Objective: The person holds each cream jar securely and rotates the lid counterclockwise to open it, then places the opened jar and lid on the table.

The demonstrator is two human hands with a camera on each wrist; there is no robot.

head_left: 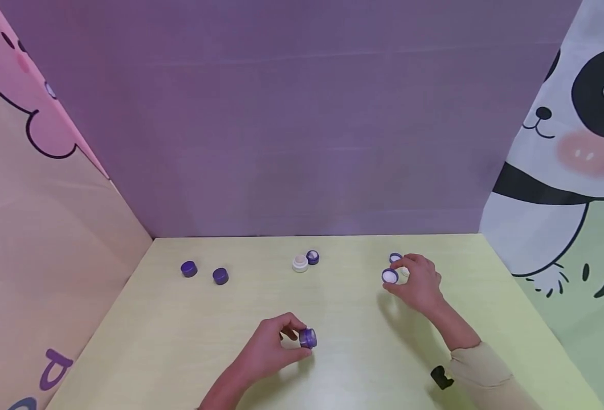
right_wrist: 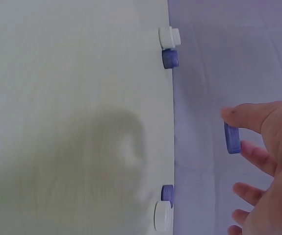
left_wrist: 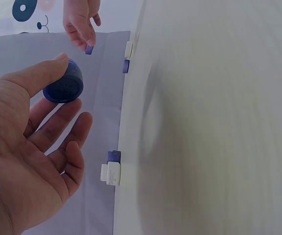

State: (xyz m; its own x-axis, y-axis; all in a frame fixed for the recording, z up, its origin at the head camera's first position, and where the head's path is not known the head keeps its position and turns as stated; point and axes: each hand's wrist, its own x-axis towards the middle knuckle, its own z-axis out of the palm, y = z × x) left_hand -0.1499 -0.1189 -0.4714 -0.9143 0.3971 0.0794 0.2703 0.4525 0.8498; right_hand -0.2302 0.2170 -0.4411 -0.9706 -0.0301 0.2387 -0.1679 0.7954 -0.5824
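Note:
My left hand [head_left: 276, 346] pinches a small purple jar [head_left: 308, 338] between thumb and fingertips above the near middle of the table. In the left wrist view, the dark round end of this jar [left_wrist: 64, 88] faces the camera. Over the right side, my right hand [head_left: 419, 283] holds a purple lid [head_left: 390, 276] by its rim, the white inside showing. Side on, the lid [right_wrist: 232, 139] looks thin, with thumb and index finger at its edges. Behind that hand lie another purple lid [head_left: 395, 258] and a white lid [head_left: 405, 272], the white one partly hidden.
At mid-back, a white jar [head_left: 300, 263] stands against a purple jar [head_left: 313, 257], both apparently lidless. Two purple capped jars [head_left: 189, 269] sit apart at the back left. A purple backdrop closes the pale table's [head_left: 179, 353] far edge, with printed cloths at both sides.

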